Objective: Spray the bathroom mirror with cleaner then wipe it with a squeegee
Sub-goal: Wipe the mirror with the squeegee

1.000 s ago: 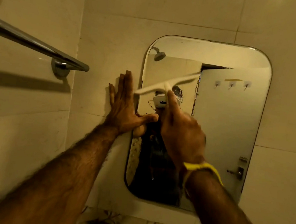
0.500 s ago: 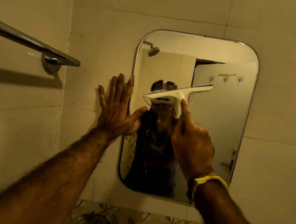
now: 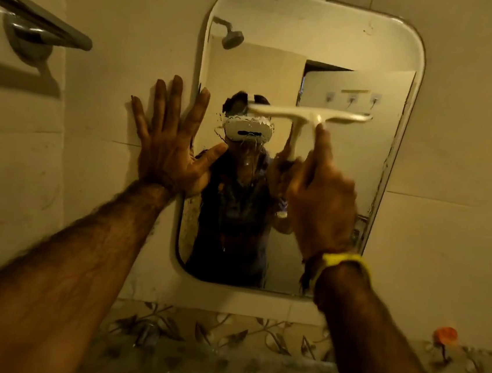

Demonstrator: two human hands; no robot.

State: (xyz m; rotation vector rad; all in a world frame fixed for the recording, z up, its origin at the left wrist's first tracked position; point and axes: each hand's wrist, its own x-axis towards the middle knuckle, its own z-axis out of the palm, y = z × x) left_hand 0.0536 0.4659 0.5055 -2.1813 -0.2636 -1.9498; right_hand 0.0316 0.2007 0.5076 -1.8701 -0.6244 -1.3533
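A rounded rectangular mirror (image 3: 340, 32) hangs on the tiled wall ahead. My right hand (image 3: 322, 200) grips the handle of a white squeegee (image 3: 307, 113), whose blade lies almost level across the mirror's middle right. Wet streaks and droplets run down the glass (image 3: 251, 156) left of the handle. My left hand (image 3: 167, 144) is spread flat on the wall tile, its thumb reaching over the mirror's left edge. A yellow band circles my right wrist. No spray bottle is in view.
A chrome towel bar (image 3: 40, 25) juts from the left wall at upper left. Below the mirror runs a leaf-patterned tile band (image 3: 223, 332) with a small tap. An orange object (image 3: 445, 334) sits at the lower right on the ledge.
The squeegee has slid rightward across the glass and its blade has levelled out. The view has come closer to the mirror. My left hand stays pressed on the wall.
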